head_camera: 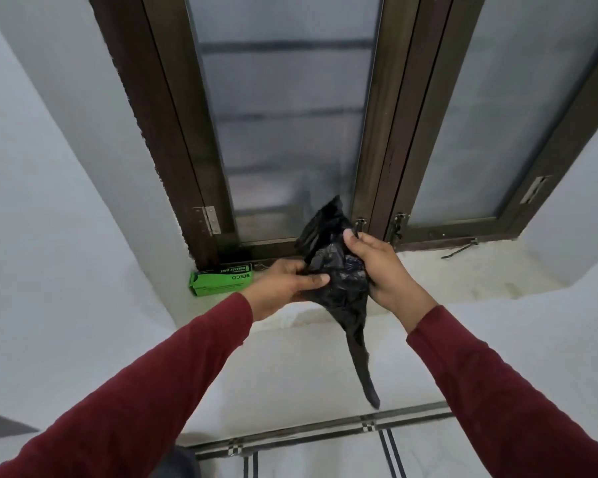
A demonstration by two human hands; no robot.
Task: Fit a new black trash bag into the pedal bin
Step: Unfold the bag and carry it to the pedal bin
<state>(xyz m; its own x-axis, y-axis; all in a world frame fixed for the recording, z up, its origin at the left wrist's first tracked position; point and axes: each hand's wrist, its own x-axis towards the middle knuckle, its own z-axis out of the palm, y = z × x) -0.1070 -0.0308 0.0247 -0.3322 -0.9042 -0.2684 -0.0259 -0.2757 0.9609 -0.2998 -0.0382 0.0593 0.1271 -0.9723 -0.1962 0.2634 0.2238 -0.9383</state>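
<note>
A crumpled black trash bag [339,270] is held in front of the window sill, partly bunched, with a narrow tail hanging down toward the floor. My left hand [283,286] grips its left side with thumb and fingers. My right hand [380,267] pinches its upper right part. A folded flap of the bag sticks up above both hands. The pedal bin is not in view.
A green box of garbage bags [221,279] lies on the white window sill [463,274] at its left end. Behind stand dark-framed frosted windows [283,115] with latches. White walls flank the recess; tiled floor [325,453] with dark stripes lies below.
</note>
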